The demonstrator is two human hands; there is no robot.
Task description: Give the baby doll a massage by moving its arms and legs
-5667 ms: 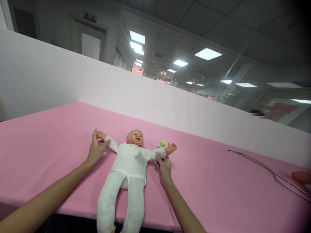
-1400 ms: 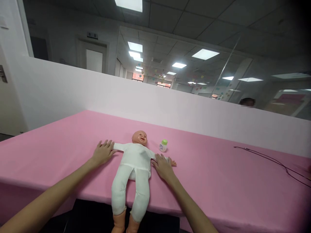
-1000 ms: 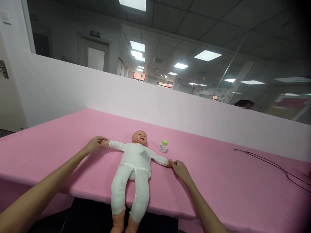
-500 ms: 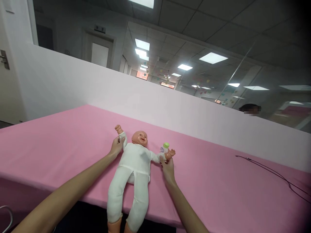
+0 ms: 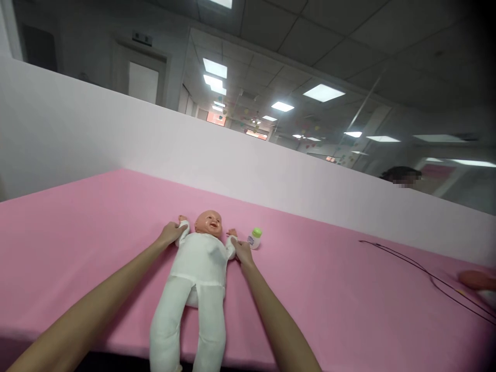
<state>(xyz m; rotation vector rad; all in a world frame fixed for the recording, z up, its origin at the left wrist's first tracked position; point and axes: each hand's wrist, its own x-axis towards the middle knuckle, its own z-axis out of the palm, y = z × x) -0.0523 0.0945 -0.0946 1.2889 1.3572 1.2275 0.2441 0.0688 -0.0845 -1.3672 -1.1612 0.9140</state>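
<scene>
1. Nearest to us, the doll's [image 5: 199,258] white-clad legs are reaching over the near edge of the pink-covered table [image 5: 329,289]; most of its feet are lying outside our view.
2. Farther up, the doll is lying on its back, face up, between our forearms.
3. With our left hand [image 5: 170,233] we are gripping one sleeved arm near its wrist, fingers closing narrowly around the cloth. With our right hand [image 5: 243,252] we are pinching the other sleeve near its wrist, thumb on top.
4. We are holding both doll arms bent upward, one on each side of its head. Judging by this pose, moving them is calling for an even, gentle grip, with our right hand minding the bottle.
5. The small green-capped bottle [image 5: 254,238] is standing just beside our right hand; we are not managing to tell whether they are touching.
6. To the right, a thin dark cable [image 5: 406,258] is running across the cover, and a rounded orange-brown object [image 5: 476,280] is showing near the edge of view, too partial for naming.
7. Beyond the table, a low white wall [image 5: 232,165] is rising, and a person's head [image 5: 402,174] is showing above it.
8. Farthest off, ceiling lights [image 5: 323,93] are glowing above a dim room, with a door [image 5: 143,81] standing to the left.
</scene>
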